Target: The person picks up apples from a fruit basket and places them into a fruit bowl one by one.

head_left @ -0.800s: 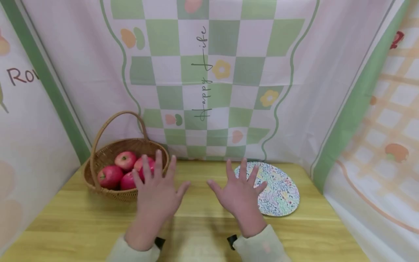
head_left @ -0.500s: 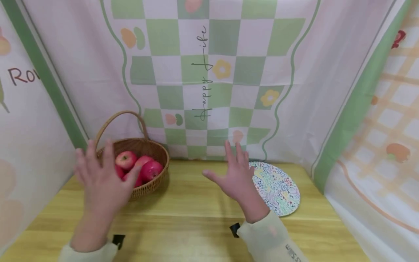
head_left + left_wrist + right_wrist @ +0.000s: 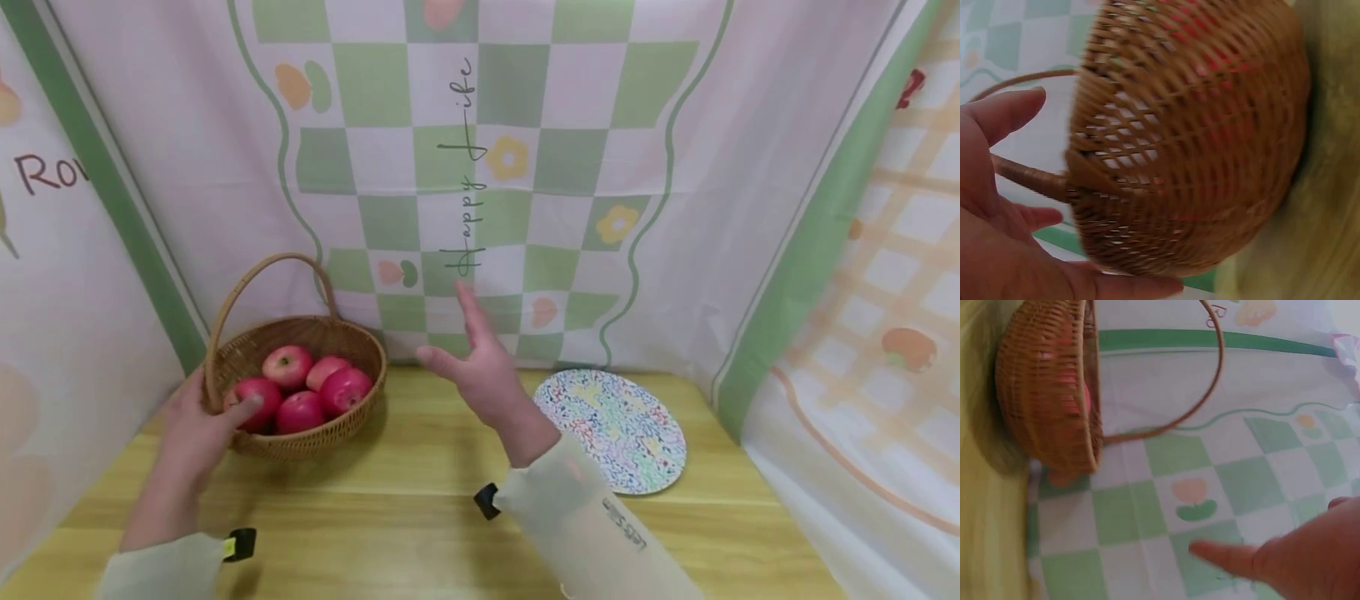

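A brown wicker basket (image 3: 315, 437) with a tall arched handle (image 3: 258, 265) stands at the back left, holding several red apples (image 3: 300, 411). My left hand (image 3: 191, 433) is at the basket's left side, its thumb over the near rim beside the handle's foot. In the left wrist view the fingers (image 3: 1129, 286) of that hand are spread around the rim and handle, not curled round them. My right hand (image 3: 487, 375) hangs above the table between the basket and a round mat, thumb and forefinger extended, holding nothing; its other fingers are mostly hidden.
The round mat (image 3: 622, 429) with a multicoloured squiggle pattern lies at the back right of the wooden table (image 3: 390, 533). A green-and-white checked cloth (image 3: 510, 217) hangs behind, with more printed cloth (image 3: 885, 333) at both sides.
My left hand has moved left and down from in front of the apples to the basket's left rim. My right hand has shifted left, away from the mat, and turned sideways.
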Demonstrator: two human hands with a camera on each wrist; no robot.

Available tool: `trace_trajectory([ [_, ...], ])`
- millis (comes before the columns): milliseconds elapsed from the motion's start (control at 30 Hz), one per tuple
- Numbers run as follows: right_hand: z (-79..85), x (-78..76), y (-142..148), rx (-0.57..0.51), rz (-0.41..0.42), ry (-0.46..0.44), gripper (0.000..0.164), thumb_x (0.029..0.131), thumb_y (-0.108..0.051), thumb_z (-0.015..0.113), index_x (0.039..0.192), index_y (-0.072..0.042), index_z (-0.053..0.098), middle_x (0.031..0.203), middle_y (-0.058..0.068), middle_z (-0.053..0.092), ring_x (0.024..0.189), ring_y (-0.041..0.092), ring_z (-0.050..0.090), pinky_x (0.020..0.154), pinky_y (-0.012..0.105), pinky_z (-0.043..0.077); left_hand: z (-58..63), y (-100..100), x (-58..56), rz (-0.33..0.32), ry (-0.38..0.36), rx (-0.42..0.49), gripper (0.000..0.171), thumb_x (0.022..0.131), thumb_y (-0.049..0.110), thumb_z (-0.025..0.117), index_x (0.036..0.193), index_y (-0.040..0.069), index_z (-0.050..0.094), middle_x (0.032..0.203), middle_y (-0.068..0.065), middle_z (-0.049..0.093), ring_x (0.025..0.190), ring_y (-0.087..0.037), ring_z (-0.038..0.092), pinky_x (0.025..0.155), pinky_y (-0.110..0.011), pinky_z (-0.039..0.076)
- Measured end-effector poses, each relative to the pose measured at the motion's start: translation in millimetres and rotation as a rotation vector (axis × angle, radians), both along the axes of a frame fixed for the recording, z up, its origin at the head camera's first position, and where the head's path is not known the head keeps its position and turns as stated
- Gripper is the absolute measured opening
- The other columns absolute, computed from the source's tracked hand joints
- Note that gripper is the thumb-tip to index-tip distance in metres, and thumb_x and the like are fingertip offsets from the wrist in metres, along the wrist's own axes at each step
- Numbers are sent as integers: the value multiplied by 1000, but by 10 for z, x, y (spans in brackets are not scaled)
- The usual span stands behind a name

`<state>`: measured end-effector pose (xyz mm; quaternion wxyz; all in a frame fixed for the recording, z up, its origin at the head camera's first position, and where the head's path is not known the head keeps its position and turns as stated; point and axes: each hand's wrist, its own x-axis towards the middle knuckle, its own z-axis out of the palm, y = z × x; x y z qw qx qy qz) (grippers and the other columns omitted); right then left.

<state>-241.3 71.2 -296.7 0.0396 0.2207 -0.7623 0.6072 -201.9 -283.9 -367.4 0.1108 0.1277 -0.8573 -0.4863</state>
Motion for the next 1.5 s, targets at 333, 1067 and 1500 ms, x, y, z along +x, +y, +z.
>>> trace_trajectory([
  [333, -205, -244, -418, -248, 200, -188, 112, 61, -75, 75, 156, -47, 21, 164, -14, 8, 147, 33, 12, 103, 58, 36, -175, -39, -42, -122, -97, 0, 105, 93, 36, 69, 156, 0, -7, 155, -30, -26, 138, -59, -13, 105, -73, 6],
  [1067, -580, -413, -784, -12, 242, -298, 94, 85, -39, 78, 160, -34, 20, 161, -4, 20, 141, 28, 28, 105, 49, 36, -94, 444, 5, -188, -51, -169, 100, 83, 14, 74, 160, 8, 10, 157, -24, -26, 129, -66, 22, 103, -69, 26],
  [1500, -776, -417, -671, 43, 148, -494, 103, 79, -28, 86, 159, -36, 23, 158, 13, 24, 87, 28, 59, 84, 48, 52, -34, 730, 54, -201, 10, -317, 102, 81, 15, 79, 159, 4, 15, 160, -22, -18, 126, -67, 26, 95, -70, 35],
])
